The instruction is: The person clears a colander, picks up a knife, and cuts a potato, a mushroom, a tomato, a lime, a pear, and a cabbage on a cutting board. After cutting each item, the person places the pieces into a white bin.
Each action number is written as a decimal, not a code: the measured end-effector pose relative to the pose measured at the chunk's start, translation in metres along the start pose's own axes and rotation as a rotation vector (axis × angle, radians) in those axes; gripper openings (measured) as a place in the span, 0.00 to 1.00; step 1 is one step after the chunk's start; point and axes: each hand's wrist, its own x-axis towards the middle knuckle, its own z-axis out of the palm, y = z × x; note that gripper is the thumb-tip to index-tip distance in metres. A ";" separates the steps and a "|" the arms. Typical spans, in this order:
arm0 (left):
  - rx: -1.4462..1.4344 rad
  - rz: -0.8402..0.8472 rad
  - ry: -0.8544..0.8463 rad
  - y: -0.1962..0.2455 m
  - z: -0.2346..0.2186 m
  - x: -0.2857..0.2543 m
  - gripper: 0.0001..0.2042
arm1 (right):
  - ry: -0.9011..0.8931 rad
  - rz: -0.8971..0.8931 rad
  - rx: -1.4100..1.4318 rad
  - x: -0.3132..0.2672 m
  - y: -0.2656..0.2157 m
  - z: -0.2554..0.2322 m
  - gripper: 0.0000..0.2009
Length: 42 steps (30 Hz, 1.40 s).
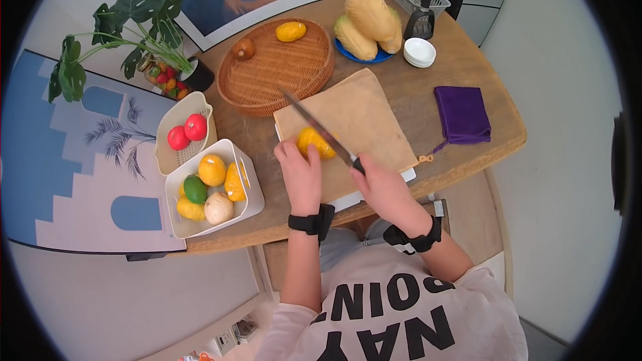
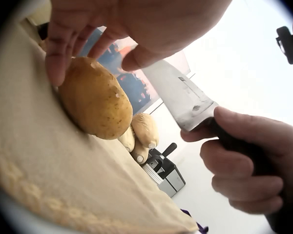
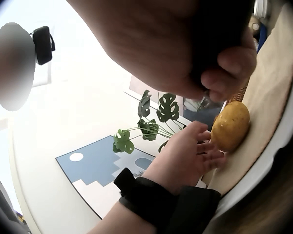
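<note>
A yellow, potato-shaped item (image 1: pixel 314 143) lies on a cloth-covered board (image 1: pixel 354 113). My left hand (image 1: pixel 301 177) is at its near left side, fingers spread and loosely bent around it; in the left wrist view the fingertips touch or nearly touch the yellow item (image 2: pixel 96 100). My right hand (image 1: pixel 388 190) grips the black handle of a large knife (image 1: pixel 319 127), its blade slanting up and left, over or just beside the item. In the right wrist view the yellow item (image 3: pixel 231 126) shows whole beside my left hand (image 3: pixel 180 157).
A wicker tray (image 1: pixel 267 87) stands behind the board, with squashes on a blue plate, white bowls (image 1: pixel 419 52) and a black-handled tool (image 1: pixel 421 17) at the back right. Purple cloth (image 1: pixel 463 115) lies right. A white bin (image 1: pixel 255 190) of produce and a beige basket (image 1: pixel 163 140) stand left.
</note>
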 end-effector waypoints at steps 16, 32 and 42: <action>0.229 0.276 -0.126 0.015 0.003 0.020 0.19 | -0.004 0.069 -0.051 0.001 0.025 0.005 0.12; 0.171 0.210 -0.104 0.008 0.008 0.019 0.18 | 0.008 0.071 0.030 0.012 0.018 0.009 0.11; 0.089 0.256 -0.250 0.012 -0.003 0.023 0.18 | -0.022 0.106 0.003 0.012 0.020 0.004 0.12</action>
